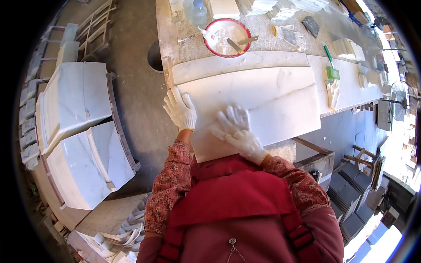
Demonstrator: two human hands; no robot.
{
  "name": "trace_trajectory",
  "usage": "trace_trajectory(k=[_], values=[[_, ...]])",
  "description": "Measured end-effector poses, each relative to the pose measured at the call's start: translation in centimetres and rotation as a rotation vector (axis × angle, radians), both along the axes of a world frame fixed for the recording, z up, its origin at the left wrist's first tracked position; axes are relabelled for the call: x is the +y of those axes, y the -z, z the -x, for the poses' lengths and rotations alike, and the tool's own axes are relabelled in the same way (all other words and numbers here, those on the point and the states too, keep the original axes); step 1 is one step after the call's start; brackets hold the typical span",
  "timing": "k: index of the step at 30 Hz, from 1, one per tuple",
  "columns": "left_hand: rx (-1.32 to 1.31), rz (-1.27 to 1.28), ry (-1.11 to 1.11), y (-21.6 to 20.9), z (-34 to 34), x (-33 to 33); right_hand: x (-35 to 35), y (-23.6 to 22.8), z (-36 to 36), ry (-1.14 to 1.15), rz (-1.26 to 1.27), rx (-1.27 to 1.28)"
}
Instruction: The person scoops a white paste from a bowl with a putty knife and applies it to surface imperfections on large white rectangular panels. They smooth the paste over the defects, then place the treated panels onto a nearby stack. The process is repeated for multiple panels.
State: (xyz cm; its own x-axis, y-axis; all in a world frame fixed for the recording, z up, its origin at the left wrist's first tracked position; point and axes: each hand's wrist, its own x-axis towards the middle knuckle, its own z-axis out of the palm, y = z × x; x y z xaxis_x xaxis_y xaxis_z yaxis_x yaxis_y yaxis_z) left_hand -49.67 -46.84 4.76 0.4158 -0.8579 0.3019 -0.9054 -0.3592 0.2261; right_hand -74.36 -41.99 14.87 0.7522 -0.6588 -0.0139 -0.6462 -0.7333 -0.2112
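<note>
A large white marble slab (276,101) with a grey vein lies flat before me, its near edge close to my red apron. My left hand (180,109), in a white knitted glove, rests at the slab's left edge with the fingers stretched out. Over the slab's near middle is my right hand (241,133), gloved too, fingers spread and slightly blurred by motion. Neither hand grips anything. Beyond the slab's far edge lies a narrow marble strip (237,63). A red-rimmed white bowl (217,35) stands behind it with putty knives (237,45) in it.
To the bowl's left stands a plastic bottle (196,15). Loose gloves (289,36), a green-handled brush (332,70) and stacked tiles (348,49) lie farther right. Marble slabs stand on a rack (79,101) at the left. A fan (400,94) is at the far right.
</note>
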Motion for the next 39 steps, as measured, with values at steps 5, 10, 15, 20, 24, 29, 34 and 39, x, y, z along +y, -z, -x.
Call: trace_trajectory(k=[5,10,15,20,24,29,34,39], values=[[-0.002,0.041,0.021,-0.6,-0.1,0.0,-3.9,4.1,8.8,0.652,0.117,0.055],[-0.086,0.153,0.040,0.7,0.3,-0.6,4.3,6.8,-0.5,0.529,0.123,0.328],[-0.046,0.097,0.001,0.8,-0.8,0.1,3.7,0.6,1.9,0.170,0.031,0.223],[-0.023,0.052,-0.015,0.5,-0.4,0.2,2.7,0.5,1.6,1.149,-0.399,-0.097],[-0.068,0.069,-0.004,0.7,0.0,-0.1,9.4,2.0,-3.0,0.603,-0.131,0.101],[-0.059,0.112,0.033,1.0,-0.6,-0.1,14.6,1.2,-2.3,0.527,-0.912,-0.535],[-0.265,0.061,0.308,0.7,-1.7,2.2,22.4,1.4,5.1,1.235,-1.123,-1.123],[-0.123,-0.199,0.777,-2.0,-2.2,8.1,27.9,4.2,8.2,1.408,-1.021,-1.836]])
